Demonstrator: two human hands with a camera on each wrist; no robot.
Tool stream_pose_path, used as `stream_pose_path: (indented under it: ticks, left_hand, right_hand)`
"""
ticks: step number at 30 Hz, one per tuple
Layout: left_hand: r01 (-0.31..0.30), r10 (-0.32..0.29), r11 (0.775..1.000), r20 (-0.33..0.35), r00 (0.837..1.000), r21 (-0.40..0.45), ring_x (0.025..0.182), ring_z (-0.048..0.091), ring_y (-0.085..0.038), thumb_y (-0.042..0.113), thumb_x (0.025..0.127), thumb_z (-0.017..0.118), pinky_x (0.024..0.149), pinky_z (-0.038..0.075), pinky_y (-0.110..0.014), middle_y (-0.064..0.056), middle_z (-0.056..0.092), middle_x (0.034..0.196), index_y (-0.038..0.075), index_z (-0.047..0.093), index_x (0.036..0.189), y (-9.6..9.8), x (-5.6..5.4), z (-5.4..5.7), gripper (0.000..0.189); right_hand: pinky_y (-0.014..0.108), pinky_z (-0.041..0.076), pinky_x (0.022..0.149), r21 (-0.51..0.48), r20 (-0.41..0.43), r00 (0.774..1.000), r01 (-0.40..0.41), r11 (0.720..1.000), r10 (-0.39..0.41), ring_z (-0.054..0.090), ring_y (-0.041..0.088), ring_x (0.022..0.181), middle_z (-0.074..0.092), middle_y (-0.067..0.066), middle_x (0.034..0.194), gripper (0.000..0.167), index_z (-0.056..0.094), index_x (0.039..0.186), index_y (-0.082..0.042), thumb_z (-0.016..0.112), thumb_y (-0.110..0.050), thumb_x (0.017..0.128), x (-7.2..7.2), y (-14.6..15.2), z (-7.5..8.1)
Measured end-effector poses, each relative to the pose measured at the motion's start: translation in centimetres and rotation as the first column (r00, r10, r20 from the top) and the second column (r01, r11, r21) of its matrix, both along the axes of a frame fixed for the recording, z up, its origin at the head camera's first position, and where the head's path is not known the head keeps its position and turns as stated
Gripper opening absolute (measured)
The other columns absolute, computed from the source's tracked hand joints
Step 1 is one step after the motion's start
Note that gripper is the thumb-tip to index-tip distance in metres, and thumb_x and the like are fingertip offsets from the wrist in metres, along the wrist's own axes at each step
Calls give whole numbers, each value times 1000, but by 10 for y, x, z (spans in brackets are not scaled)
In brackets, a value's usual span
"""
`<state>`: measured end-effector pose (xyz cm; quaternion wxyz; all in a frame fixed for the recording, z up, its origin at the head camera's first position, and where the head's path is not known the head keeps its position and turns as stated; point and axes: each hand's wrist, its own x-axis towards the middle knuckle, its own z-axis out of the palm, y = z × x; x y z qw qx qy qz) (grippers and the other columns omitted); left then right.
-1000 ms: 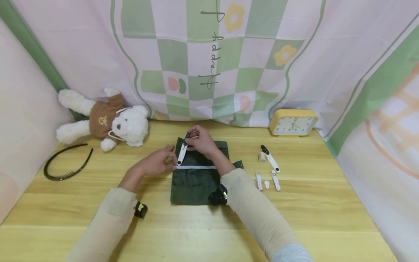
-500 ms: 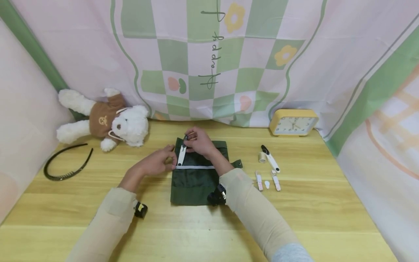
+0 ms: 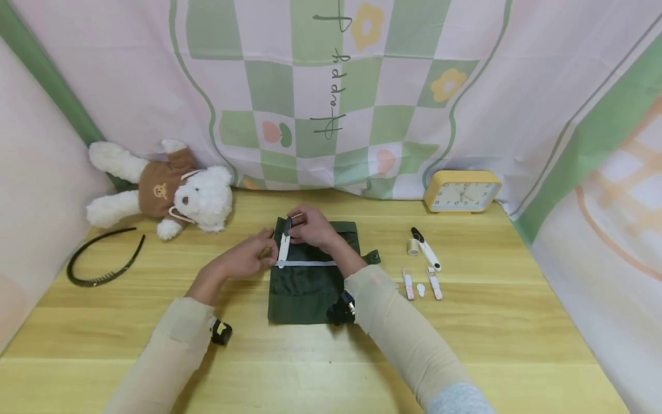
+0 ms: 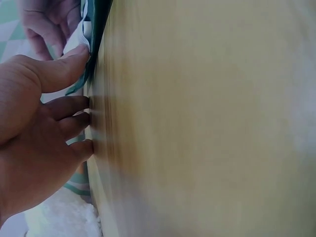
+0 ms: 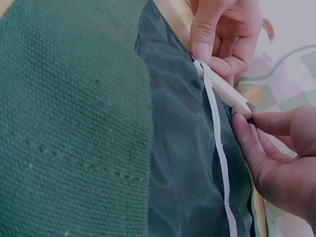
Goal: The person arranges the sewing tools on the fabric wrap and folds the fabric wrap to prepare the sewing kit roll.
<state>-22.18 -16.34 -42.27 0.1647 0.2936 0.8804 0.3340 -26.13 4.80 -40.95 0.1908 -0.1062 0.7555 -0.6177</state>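
A dark green fabric roll pouch (image 3: 305, 293) lies unfolded on the table, with a white elastic band (image 3: 312, 264) across its middle. My right hand (image 3: 312, 228) pinches the black end of white thread snips (image 3: 284, 248) between thumb and fingers. In the right wrist view, the far end of the snips (image 5: 227, 93) sits at the band (image 5: 220, 158), tucked in by its left end. There my left hand (image 5: 232, 42) pinches the band with thumb and forefinger. The left wrist view shows the other fingers (image 4: 74, 123) of the left hand down at the table.
At right lie a second pair of snips (image 3: 428, 253), a small thread spool (image 3: 412, 247), two pinkish-white strips (image 3: 408, 284) and a small white piece (image 3: 421, 290). A yellow clock (image 3: 462, 191) stands behind. A teddy bear (image 3: 160, 190) and black headband (image 3: 98, 282) lie left.
My right hand has brought the snips down and slightly left, and their lower end now reaches the elastic band. The left hand keeps its place at the band's left end.
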Motion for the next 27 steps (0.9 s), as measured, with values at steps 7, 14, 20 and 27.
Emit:
stream_pose_path:
  ticks: [7,14,20,27]
  left_hand:
    - [5,-5,1000,8,1000,-6,150,7,-51,5,102,60,117,6,-66,-38,25,156,12,58,87,0,-1,0,17]
    - [14,-14,1000,-14,1000,-2,149,10,-53,4,101,59,116,6,-69,-36,39,150,11,57,86,1,-2,1,18]
    - [5,-5,1000,-8,1000,-6,149,9,-52,3,102,57,116,6,-69,-36,37,151,11,57,87,1,-1,2,17]
    - [9,-8,1000,4,1000,-18,150,8,-51,6,103,57,116,5,-68,-35,36,153,11,58,88,2,-3,1,16]
  right_hand:
    - [36,60,80,19,11,1000,-9,1000,9,67,29,90,58,28,122,42,53,136,7,58,14,95,0,-2,-2]
    - [35,59,81,38,25,999,-23,999,22,67,30,92,56,27,125,42,53,136,6,59,12,96,1,0,-4]
    - [35,59,82,60,46,998,-45,997,42,67,28,93,56,27,126,43,52,138,6,59,12,96,1,0,-3]
    - [35,59,82,70,60,995,-85,994,81,67,30,95,56,27,124,42,52,137,7,59,12,96,1,1,-2]
